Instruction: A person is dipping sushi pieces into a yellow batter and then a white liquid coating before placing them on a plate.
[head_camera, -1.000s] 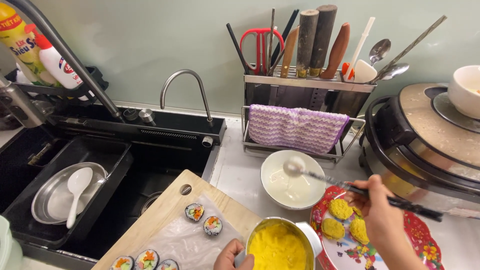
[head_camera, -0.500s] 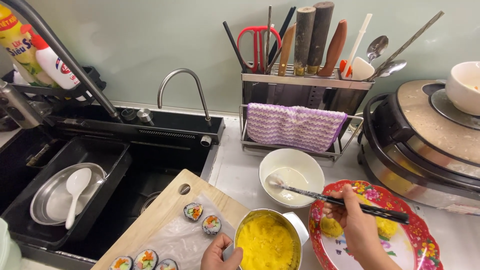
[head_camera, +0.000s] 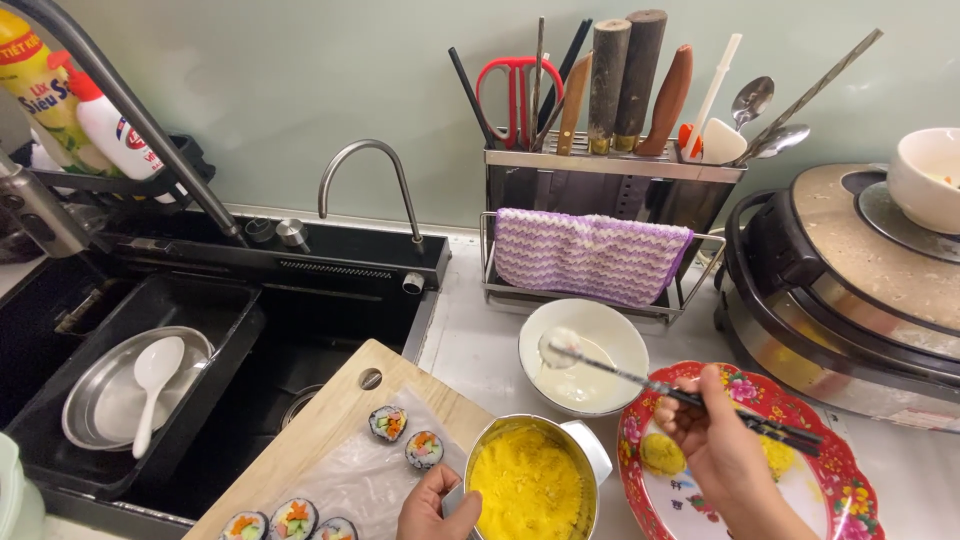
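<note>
My right hand (head_camera: 722, 455) grips a pair of chopsticks (head_camera: 660, 388) above a red flowered plate (head_camera: 850, 500) holding yellow-coated pieces. The chopstick tips pinch a batter-coated piece (head_camera: 559, 347) over a white bowl (head_camera: 622, 340) of pale batter. My left hand (head_camera: 428, 505) holds the near side of a small metal pot (head_camera: 590, 450) filled with yellow crumbs. Sliced seaweed rice rolls (head_camera: 405, 437) lie on plastic film on a wooden cutting board (head_camera: 330, 415) to the left of the pot.
A black sink (head_camera: 300, 330) with a metal dish and white spoon (head_camera: 150, 385) lies to the left. A utensil rack (head_camera: 610, 180) with knives, scissors and a purple cloth stands behind. A large cooker (head_camera: 850, 300) with a white bowl on top fills the right.
My right hand has pulled back toward me and to the left, carrying the chopsticks from the plate toward the white bowl. The piece is now lifted at the tips. The camera has shifted slightly.
</note>
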